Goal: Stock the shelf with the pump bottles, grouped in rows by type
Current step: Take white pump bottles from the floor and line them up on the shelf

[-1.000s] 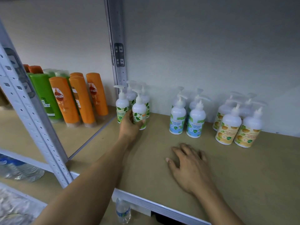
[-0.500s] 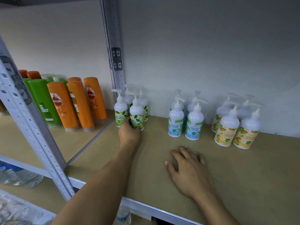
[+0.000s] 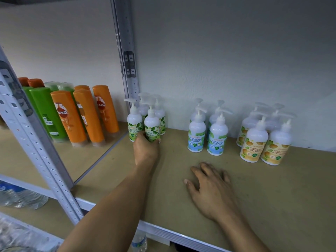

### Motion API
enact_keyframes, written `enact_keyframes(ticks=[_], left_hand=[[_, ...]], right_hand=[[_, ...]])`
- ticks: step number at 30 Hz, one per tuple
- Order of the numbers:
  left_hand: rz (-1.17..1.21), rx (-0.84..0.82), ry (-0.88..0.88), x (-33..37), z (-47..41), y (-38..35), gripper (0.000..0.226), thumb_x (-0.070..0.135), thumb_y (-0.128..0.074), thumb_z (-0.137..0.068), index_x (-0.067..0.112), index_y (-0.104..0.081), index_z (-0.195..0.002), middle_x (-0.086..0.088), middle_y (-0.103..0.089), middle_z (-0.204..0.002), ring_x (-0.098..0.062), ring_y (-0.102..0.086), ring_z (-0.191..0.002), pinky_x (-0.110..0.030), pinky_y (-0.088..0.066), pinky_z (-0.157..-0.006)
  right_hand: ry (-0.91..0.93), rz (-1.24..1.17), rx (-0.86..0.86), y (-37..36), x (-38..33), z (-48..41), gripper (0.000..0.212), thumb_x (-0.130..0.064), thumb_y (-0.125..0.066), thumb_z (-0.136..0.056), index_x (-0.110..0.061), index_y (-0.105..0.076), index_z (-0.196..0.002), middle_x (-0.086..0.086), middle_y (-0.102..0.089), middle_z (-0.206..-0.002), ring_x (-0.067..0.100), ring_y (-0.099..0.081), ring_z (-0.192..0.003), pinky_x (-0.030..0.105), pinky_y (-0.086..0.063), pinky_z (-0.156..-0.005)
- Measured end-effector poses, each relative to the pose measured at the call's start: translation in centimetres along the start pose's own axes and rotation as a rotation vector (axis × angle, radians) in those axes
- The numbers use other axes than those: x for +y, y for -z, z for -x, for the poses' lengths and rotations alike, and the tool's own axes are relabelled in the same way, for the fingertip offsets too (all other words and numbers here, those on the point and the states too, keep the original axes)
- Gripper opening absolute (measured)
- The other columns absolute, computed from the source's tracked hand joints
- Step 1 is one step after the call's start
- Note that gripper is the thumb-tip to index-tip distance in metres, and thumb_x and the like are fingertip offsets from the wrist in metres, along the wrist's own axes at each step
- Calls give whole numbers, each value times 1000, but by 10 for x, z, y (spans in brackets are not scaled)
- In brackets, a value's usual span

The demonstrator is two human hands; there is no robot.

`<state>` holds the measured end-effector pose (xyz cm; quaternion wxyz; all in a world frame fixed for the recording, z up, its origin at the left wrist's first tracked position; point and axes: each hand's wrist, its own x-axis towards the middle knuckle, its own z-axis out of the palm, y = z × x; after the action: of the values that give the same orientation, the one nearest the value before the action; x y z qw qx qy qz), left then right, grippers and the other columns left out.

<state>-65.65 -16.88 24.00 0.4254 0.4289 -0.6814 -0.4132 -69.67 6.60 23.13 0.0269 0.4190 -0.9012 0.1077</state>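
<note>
Pump bottles of antibacterial hand wash stand upright on the shelf board [image 3: 272,197] in three clusters, all to the right of the grey rear upright [image 3: 127,51] and close to the back wall. Nearest that upright is the green-leaf cluster [image 3: 134,122], four bottles packed together, two in front and two behind. Further right of the upright, across a gap of bare board, is the blue Cool Mint cluster [image 3: 197,135], also two in front of two. Furthest from the upright is the orange-label cluster [image 3: 254,144], set out the same way.

The left hand [image 3: 146,150] reaches in just right of the upright's foot. Its fingers [image 3: 159,141] are curled round the lower body of the front green-leaf bottle [image 3: 152,124], which is upright and just beside its neighbour. The hand hides the bottle's base, so whether it rests on the board cannot be told.

The right hand [image 3: 211,188] lies palm down on the board, well right of the upright and nearer the front edge. Its fingers are straight and spread, holding nothing and well apart from every bottle.

Left of the upright, in the next bay, orange Sunsilk shampoo bottles [image 3: 69,117] and green shampoo bottles [image 3: 47,113] stand in rows. Lower on that side, a clear water bottle [image 3: 20,195] lies on a lower shelf.
</note>
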Motion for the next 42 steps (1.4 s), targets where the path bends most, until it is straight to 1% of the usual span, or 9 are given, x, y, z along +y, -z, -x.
enact_keyframes(ticks=[3,8,13,16,26,31,38,40,42], left_hand=[[-13,4,4,0,0,0,42,22,-82,-79,17,-59,-114,1,-66,-106,-19,-59,-96,-32,-46,-82],[-58,7,-9,0,-1,-1,41,26,-81,-79,19,-60,-114,2,-67,-107,-16,-55,-93,-31,-45,-82],[-32,2,5,2,0,0,38,23,-81,-80,19,-59,-111,4,-65,-103,-17,-57,-92,-30,-45,-81],[-42,11,4,2,0,-2,39,24,-81,-80,16,-59,-111,2,-65,-104,-18,-56,-91,-31,-46,-82],[-92,25,-7,2,-1,-4,37,27,-80,-80,17,-61,-110,0,-68,-106,-24,-62,-99,-35,-50,-84],[-116,30,-4,4,1,-2,37,26,-80,-81,16,-61,-112,-1,-68,-107,-23,-61,-99,-34,-47,-82],[-134,4,-20,3,3,-1,42,29,-79,-81,17,-57,-115,-1,-66,-111,-25,-61,-104,-41,-52,-87],[-114,-17,-36,2,6,3,46,29,-80,-80,17,-56,-117,0,-66,-113,-24,-61,-104,-38,-51,-86],[-110,-21,-56,0,10,10,37,25,-78,-81,19,-57,-110,-1,-67,-109,-24,-62,-101,-33,-48,-82]], right_hand=[[-1,-6,7,0,0,0,88,-70,3,-76,-36,-37,-147,-6,-26,-162,12,-14,-152,51,-12,-121],[1,9,2,0,-1,-1,88,-69,4,-77,-36,-37,-147,-7,-27,-161,11,-14,-152,51,-13,-121],[-2,-1,2,0,-1,0,89,-69,4,-76,-36,-38,-147,-6,-27,-161,12,-14,-152,51,-12,-121],[1,0,4,1,-1,1,88,-69,4,-76,-36,-37,-146,-6,-26,-161,12,-14,-152,50,-13,-121],[-1,6,5,0,-1,1,87,-69,3,-76,-36,-38,-146,-5,-25,-162,13,-13,-152,50,-13,-121],[1,7,10,1,-1,1,86,-68,2,-77,-36,-39,-145,-5,-27,-162,13,-14,-152,51,-14,-121],[2,3,6,2,-1,2,87,-68,3,-77,-36,-38,-146,-6,-26,-162,11,-14,-152,50,-13,-121],[1,-2,8,2,-2,2,87,-69,2,-77,-36,-39,-146,-6,-27,-162,12,-15,-151,50,-14,-121],[-6,-12,1,2,-2,2,84,-69,-1,-79,-35,-40,-145,-5,-27,-161,13,-17,-151,50,-14,-120]])
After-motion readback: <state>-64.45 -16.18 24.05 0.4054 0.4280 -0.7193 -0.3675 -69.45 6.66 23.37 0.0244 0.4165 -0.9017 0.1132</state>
